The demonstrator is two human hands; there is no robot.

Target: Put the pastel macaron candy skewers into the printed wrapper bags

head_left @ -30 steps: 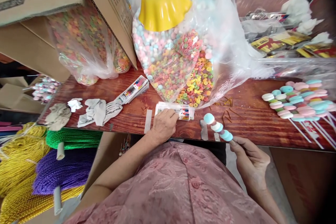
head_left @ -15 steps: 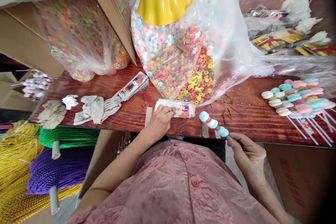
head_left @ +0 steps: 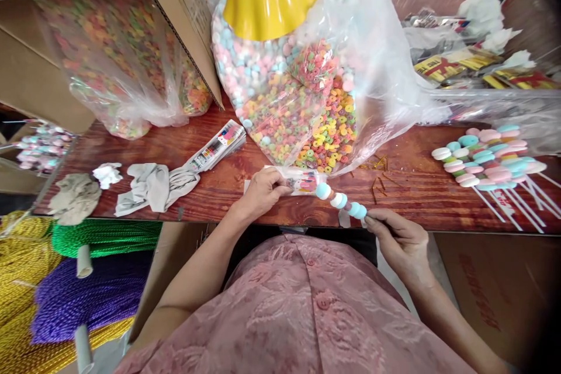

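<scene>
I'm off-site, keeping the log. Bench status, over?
Left hand on printed wrappers. Right hand gripping candy skewer, its tip by their right end. Candy bag just beyond wrappers.

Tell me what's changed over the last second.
The right hand has carried its candy skewer leftward; the skewer's top end now appears at the right end of the printed wrappers, though whether they touch is unclear. Nothing was visibly let go. The left hand stays at the wrappers; the yellow bowl and skewer pile stay put.
</scene>
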